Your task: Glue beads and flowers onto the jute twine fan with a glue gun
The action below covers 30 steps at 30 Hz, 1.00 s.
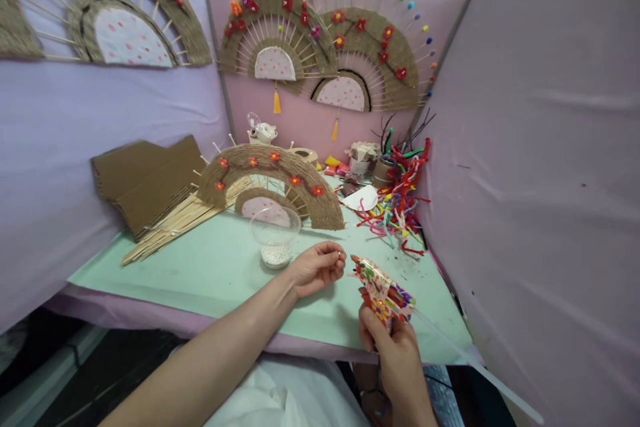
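Observation:
My right hand point(393, 340) is wrapped around the handle of a flower-patterned hot glue gun point(383, 283). Its nozzle points up and left, and a long translucent glue stick point(480, 367) sticks out of its back. Just left of the nozzle, my left hand point(319, 268) pinches a tiny white bead point(340, 254) between thumb and forefinger. Behind my left wrist stands a clear plastic cup point(275, 230) with small white beads point(276, 255) in its bottom. A twine-wrapped fan point(300, 177) with red flowers leans upright beyond the cup.
Brown cardboard point(150, 180) and thin bamboo sticks point(175, 220) lie at the left. Colourful pipe cleaners point(400, 203) are heaped at the right near a tin point(383, 172) of twigs. Finished fans point(277, 27) hang on the pink back panel point(300, 113). Side panels enclose the green tabletop point(210, 287).

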Motion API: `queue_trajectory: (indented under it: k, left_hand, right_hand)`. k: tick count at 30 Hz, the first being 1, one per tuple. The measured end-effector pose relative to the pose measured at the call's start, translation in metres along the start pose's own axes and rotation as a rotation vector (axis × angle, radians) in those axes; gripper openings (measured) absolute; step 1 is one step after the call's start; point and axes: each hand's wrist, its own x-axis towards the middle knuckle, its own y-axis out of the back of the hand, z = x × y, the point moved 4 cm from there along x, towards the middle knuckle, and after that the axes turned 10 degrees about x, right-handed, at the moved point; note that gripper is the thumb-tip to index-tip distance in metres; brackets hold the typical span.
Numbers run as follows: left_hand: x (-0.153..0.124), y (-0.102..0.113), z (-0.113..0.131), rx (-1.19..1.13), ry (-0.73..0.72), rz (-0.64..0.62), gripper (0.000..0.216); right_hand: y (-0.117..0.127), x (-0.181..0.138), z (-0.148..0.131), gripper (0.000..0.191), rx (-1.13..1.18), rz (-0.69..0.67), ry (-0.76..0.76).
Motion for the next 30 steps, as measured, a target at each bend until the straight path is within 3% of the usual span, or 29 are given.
queue_trajectory:
  k: [14, 21, 30]
  left_hand:
    - [-0.001, -0.001, 0.000, 0.058, -0.028, -0.023, 0.030]
    - [-0.001, -0.001, 0.000, 0.142, -0.056, 0.030, 0.035]
    - [-0.002, -0.007, 0.004, 0.190, -0.119, 0.041, 0.037]
  right_hand:
    - [-0.003, -0.003, 0.006, 0.038, -0.004, 0.004, -0.030]
    - [-0.004, -0.009, 0.007, 0.035, -0.038, 0.094, 0.048]
    - [-0.009, -0.011, 0.004, 0.033, -0.123, 0.082, 0.139]
